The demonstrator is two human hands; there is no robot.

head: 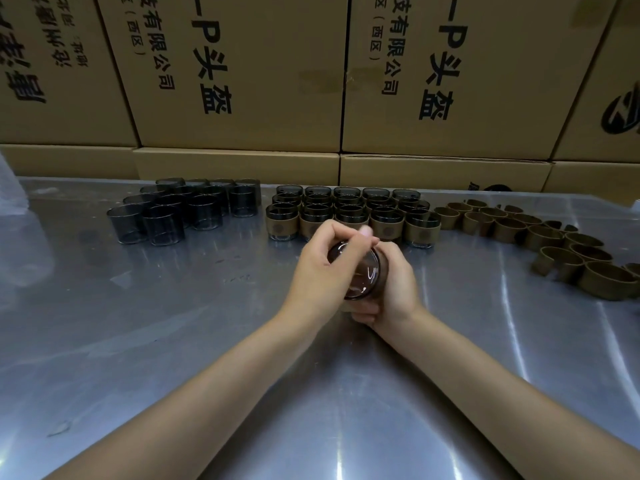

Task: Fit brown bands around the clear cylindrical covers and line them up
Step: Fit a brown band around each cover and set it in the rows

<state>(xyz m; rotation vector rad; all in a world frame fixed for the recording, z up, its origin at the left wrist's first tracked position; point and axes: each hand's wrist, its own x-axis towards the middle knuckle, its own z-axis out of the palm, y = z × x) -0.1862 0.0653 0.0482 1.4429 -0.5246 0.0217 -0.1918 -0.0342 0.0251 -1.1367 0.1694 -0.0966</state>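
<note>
Both hands hold one clear cylindrical cover point(363, 271) over the middle of the metal table point(173, 341), its round end facing me. My left hand point(322, 268) grips its left side, fingers curled over the top rim. My right hand point(394, 289) wraps its right side and underside; a brown band on it is mostly hidden. Bare smoky covers point(180, 209) stand in a cluster at the back left. Banded covers point(349, 211) stand in rows at the back centre. Loose brown bands point(547, 237) lie at the right.
Stacked cardboard boxes point(242, 81) with printed characters wall off the back of the table. A clear plastic bag point(14, 216) sits at the far left edge. The shiny tabletop reflects light in front of my arms.
</note>
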